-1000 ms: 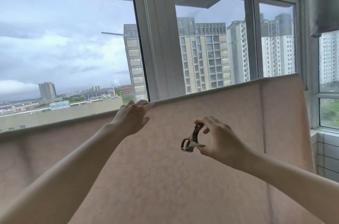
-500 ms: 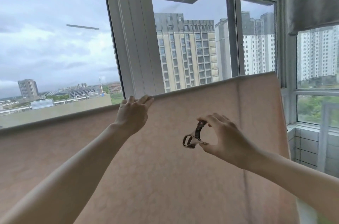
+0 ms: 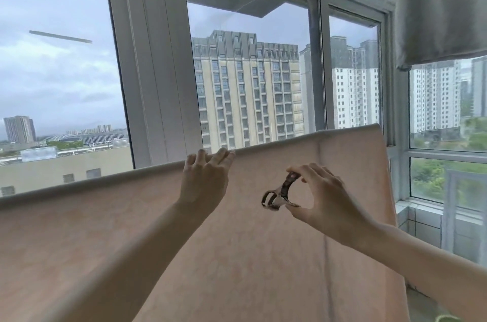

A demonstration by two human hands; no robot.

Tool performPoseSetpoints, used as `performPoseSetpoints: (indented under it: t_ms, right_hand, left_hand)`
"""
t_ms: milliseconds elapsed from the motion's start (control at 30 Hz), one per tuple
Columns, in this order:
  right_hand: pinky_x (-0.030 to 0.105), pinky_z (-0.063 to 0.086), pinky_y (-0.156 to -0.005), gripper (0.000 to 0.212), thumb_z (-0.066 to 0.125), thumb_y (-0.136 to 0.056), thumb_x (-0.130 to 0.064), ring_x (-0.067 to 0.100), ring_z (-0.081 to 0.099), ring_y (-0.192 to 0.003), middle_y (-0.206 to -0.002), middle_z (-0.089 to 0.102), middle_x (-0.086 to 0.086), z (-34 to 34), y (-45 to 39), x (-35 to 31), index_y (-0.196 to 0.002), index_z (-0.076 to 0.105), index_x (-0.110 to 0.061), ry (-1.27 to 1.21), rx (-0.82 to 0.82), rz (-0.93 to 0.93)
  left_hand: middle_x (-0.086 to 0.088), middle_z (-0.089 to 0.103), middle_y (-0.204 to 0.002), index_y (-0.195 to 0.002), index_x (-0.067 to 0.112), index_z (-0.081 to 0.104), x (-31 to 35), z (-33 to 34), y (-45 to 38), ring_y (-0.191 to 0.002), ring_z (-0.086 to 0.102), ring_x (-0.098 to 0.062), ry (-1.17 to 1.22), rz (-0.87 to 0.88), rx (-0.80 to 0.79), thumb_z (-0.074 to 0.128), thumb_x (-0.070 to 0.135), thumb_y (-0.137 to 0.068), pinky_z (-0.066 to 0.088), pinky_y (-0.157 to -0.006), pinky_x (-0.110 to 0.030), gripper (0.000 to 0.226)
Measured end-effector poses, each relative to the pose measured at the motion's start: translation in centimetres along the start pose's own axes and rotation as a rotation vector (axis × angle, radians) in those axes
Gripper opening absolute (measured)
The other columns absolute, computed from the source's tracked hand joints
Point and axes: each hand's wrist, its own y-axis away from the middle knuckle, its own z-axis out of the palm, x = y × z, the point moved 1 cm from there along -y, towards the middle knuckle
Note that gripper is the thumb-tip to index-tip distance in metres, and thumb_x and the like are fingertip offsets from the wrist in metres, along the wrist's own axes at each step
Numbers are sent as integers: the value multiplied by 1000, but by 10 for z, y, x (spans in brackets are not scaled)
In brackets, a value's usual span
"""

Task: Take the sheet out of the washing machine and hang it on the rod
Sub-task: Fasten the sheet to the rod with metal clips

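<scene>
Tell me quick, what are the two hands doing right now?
Left hand: open, straight fingers resting on the top edge of the hung sheet.
Right hand: closed, pinching a clothes clip between thumb and fingers.

White-framed windows [image 3: 155,63], grey curtain [image 3: 442,5], overcast daylight

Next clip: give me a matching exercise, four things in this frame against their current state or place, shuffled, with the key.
Things:
1. left hand
2. right hand
3. sheet
4. grey curtain

States:
A. draped over the rod, hanging down
B. pinches a clothes clip
C. bunched up at the upper right
D. fingers laid flat on the sheet's top edge

Pairs: 1-D, 2-B, 3-A, 4-C
</scene>
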Motion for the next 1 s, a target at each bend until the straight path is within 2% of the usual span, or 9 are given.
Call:
performPoseSetpoints:
  t_ms: [300,533,700,800,900,1000]
  right_hand:
    - [34,38,-94,62,74,-74,-40,12,51,-110,-121,55,-11,-4,-39,85,-129,50,-25,52,24,3]
    - [44,45,-92,60,75,-73,-38,16,54,-104,-117,57,-8,-21,-56,148,-126,53,-22,31,74,22]
    - [43,45,-91,63,64,-71,-53,17,55,-103,-114,58,-8,-31,-66,195,-124,53,-22,4,82,-7]
    - [44,45,-92,60,74,-73,-43,15,54,-106,-116,57,-9,-37,-69,225,-126,52,-23,18,60,-37]
    - [42,45,-93,61,75,-74,-41,15,53,-110,-120,58,-8,-49,-76,255,-127,52,-23,31,41,-78]
    - [42,44,-94,61,77,-73,-39,16,54,-109,-119,58,-7,-61,-82,286,-126,51,-23,41,42,-101]
  left_hand:
    - [3,73,-100,-119,16,69,65,48,-56,-78,63,-27,-42,-41,142,78,8,-77,50,-72,-37,44]
    - [-1,74,-95,-115,14,71,112,73,-94,-71,65,-28,-55,0,161,82,4,-72,53,-66,-37,45]
    - [-2,74,-88,-113,16,72,148,93,-121,-71,66,-27,-54,-2,138,84,6,-70,54,-65,-37,45]
    - [1,73,-86,-109,18,74,171,103,-138,-70,65,-26,-57,-10,123,84,12,-72,53,-64,-36,39]
    - [0,75,-90,-108,17,74,196,106,-153,-73,66,-29,3,-35,105,75,24,-81,54,-68,-38,28]
    - [0,74,-96,-116,16,70,217,112,-166,-77,66,-30,29,-38,79,69,29,-85,54,-71,-40,33]
